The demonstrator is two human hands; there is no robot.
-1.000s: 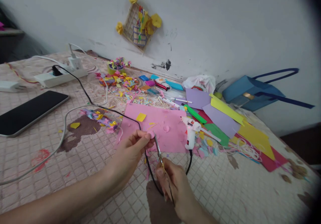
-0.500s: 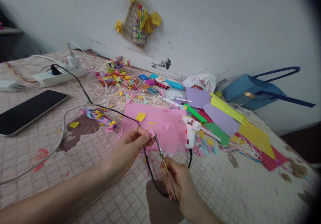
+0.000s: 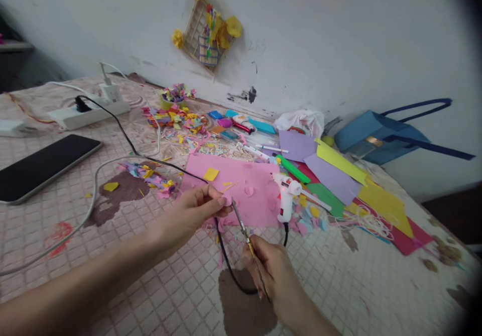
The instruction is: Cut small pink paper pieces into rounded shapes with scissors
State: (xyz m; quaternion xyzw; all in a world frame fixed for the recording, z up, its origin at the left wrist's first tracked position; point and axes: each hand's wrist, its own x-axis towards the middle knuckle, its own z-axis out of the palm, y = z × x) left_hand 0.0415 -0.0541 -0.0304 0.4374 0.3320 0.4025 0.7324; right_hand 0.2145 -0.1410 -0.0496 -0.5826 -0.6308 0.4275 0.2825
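Note:
Between the thumb and fingers of my left hand is a small rounded piece of pink paper. My right hand grips slim scissors with silver blades and gold-toned handles, seen almost edge-on. Their tips touch or nearly touch the paper's right edge; I cannot tell whether the blades are apart. Below both hands lies a pink sheet with small round pink cut-outs and a yellow paper piece on it. A white glue gun rests at the sheet's right edge.
A black cord loops beneath my hands. To the left are a phone and a power strip. Colourful paper scraps lie at the back; coloured sheets and a blue bag are on the right.
Both hands keep nearly the same pose. My right hand and the scissors have shifted very slightly right, and the left hand slightly left and up.

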